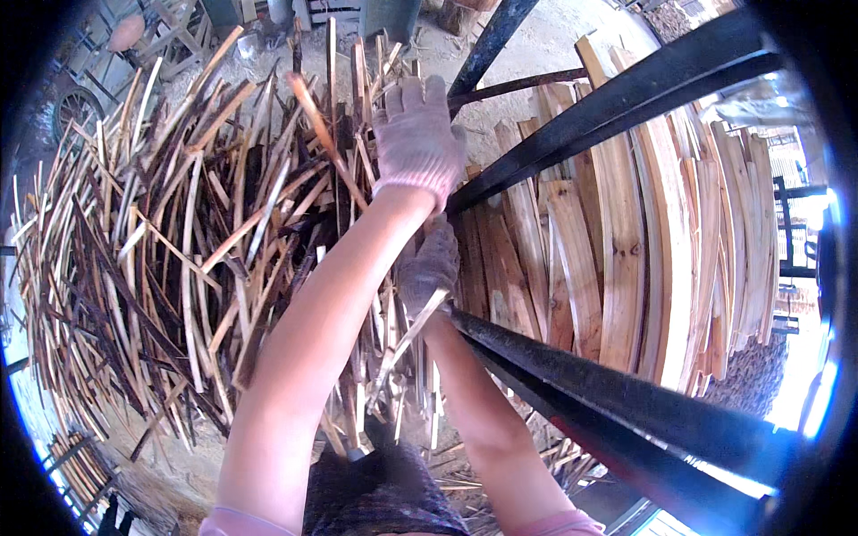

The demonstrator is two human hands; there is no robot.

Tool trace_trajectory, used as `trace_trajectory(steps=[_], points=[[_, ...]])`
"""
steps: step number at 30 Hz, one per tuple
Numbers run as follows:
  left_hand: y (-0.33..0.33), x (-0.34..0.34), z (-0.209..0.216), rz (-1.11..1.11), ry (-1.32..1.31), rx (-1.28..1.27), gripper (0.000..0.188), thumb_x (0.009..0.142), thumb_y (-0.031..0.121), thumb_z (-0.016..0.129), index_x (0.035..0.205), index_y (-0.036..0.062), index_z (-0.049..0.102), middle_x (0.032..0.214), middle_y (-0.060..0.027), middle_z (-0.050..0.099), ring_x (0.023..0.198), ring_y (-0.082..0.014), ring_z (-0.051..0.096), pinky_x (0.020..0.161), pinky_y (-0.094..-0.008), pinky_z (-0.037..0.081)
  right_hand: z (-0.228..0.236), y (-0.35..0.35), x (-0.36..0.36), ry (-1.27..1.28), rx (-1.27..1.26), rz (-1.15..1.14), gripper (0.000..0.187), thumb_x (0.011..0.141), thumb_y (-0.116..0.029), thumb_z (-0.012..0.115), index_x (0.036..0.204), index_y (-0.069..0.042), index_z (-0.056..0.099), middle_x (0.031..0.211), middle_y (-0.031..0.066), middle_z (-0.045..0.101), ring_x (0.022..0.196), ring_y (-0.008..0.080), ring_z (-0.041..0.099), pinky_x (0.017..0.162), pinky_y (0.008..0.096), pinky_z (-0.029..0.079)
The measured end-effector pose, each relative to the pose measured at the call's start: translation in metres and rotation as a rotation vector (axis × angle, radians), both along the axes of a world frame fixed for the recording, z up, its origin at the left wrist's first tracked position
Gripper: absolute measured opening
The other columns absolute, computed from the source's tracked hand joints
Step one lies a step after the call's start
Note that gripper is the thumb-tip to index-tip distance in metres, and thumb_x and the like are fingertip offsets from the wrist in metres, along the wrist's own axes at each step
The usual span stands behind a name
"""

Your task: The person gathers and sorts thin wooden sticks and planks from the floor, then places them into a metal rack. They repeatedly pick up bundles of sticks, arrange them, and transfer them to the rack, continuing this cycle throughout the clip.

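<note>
Head view: two gloved hands work at a heap of thin wood strips.
The left hand (416, 134) reaches flat, fingers open, over the strip pile (179, 250); the right hand (431, 266) grips one pale strip (407, 339) beside the black steel frame (572, 375) holding stacked planks (626, 259).

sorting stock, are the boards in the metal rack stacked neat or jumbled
Neat: the boards lie side by side between the black bars, unlike the jumbled strips.

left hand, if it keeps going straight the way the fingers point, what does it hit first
The left hand points up and away over the heap of thin wood strips. Strip ends sticking up just past its fingertips would likely be met first, though depth is hard to judge; bare ground lies beyond.
</note>
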State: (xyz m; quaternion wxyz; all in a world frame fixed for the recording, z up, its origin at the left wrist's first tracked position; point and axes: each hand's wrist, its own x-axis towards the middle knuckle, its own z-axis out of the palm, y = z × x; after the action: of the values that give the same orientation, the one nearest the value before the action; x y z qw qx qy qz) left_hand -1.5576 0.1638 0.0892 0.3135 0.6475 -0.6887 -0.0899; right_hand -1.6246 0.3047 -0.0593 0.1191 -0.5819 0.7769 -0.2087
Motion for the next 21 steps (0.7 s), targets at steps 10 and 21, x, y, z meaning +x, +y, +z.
trace_trajectory(steps=[10,21], points=[[-0.052,0.045,-0.014,-0.476,-0.167,0.373,0.033,0.093,0.002,0.056,0.126,0.0046,0.062,0.114,-0.022,0.071,0.112,-0.0397,0.068,0.097,-0.0458,0.054,0.026,-0.002,0.022,-0.067,0.14,-0.088,0.075,0.1,-0.045,0.058,0.154,0.003,0.037,0.155,0.0251,0.044,0.143,0.044,0.041,0.12,0.053,0.03],[-0.034,0.146,0.067,0.219,0.464,0.163,0.031,0.102,0.025,0.062,0.118,-0.0018,0.063,0.093,-0.0156,0.068,0.074,-0.0189,0.068,0.068,-0.0335,0.058,0.007,0.005,0.008,0.014,0.098,-0.09,0.074,0.102,-0.049,0.054,0.155,0.0,0.037,0.151,0.0254,0.048,0.136,0.0444,0.047,0.116,0.0521,0.036]])
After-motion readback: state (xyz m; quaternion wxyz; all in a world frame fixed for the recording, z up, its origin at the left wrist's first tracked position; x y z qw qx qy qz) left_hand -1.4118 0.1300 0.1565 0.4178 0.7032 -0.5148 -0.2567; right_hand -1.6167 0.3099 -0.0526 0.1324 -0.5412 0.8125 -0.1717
